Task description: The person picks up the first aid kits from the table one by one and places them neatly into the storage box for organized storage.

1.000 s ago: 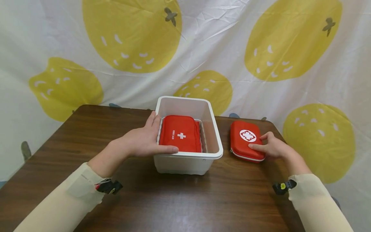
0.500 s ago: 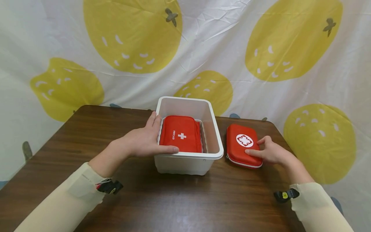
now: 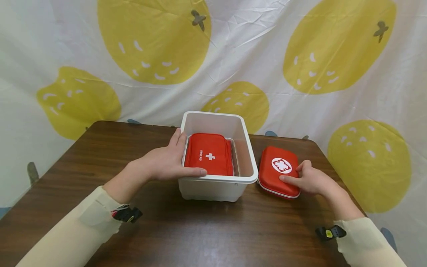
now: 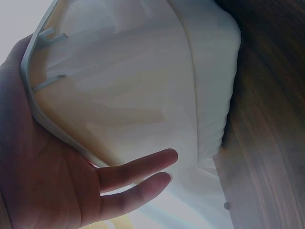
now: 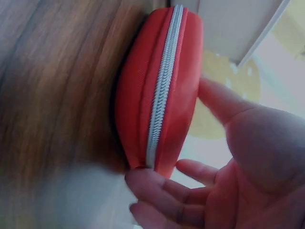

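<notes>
A white plastic bin (image 3: 213, 189) stands mid-table. In it lies a red soft first aid pouch (image 3: 200, 148) with a white cross and "FIRST AID" lettering. My left hand (image 3: 163, 161) rests on the bin's left front corner, thumb along the front rim. Its fingers extend loosely past the side wall in the left wrist view. Right of the bin, my right hand (image 3: 315, 179) holds a red zippered first aid case (image 3: 273, 176) by its right edge. The thumb is on the lid and the fingertips (image 5: 143, 181) at the zipper side. The case lies flat, close beside the bin.
A dark wood-grain table (image 3: 200, 233) carries everything. Behind it hangs a white cloth (image 3: 247, 48) printed with yellow fruit. Inside the bin, a wavy-edged pale liner or tray (image 3: 234, 155) surrounds the pouch.
My right hand has slid the first aid case left and toward me, nearer the bin. The left hand and the bin have stayed in place.
</notes>
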